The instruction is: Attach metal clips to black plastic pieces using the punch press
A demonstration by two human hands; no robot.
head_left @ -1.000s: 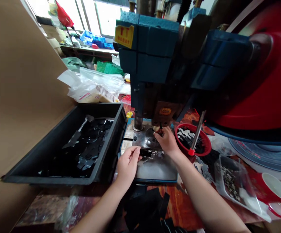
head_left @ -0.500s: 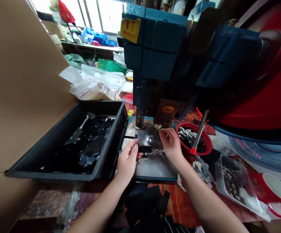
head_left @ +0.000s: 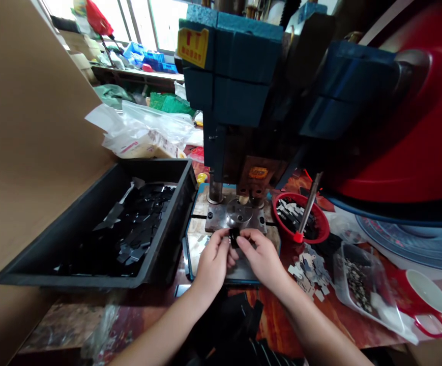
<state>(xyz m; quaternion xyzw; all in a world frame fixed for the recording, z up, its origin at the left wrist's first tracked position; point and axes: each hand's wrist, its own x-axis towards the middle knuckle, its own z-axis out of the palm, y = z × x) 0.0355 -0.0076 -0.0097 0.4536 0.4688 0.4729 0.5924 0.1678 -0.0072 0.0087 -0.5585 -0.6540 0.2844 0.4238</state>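
Between the fingertips of both hands is a small flat black plate (head_left: 234,237), held just in front of the press's die. My left hand (head_left: 213,256) pinches its left side, and my right hand (head_left: 261,251) pinches its right side. Behind them sits the metal die block (head_left: 215,218) with a round disc (head_left: 239,213) on top, bolted to the press bed (head_left: 198,244). The blue press (head_left: 239,76) stands over it, its ram (head_left: 259,175) above the disc. My fingers cover part of the plate.
A black tray (head_left: 71,282) of dark plates stands left, beside a cardboard sheet (head_left: 30,127). To the right are a red bowl (head_left: 323,229) of pieces, loose metal pieces (head_left: 310,269), a clear tub (head_left: 343,284) of small parts and a red mug (head_left: 404,290). A red wheel (head_left: 426,142) looms upper right.
Both hands have drawn back from the die toward me and come together. The right hand has moved off the disc onto the black plate, which the left hand held before.
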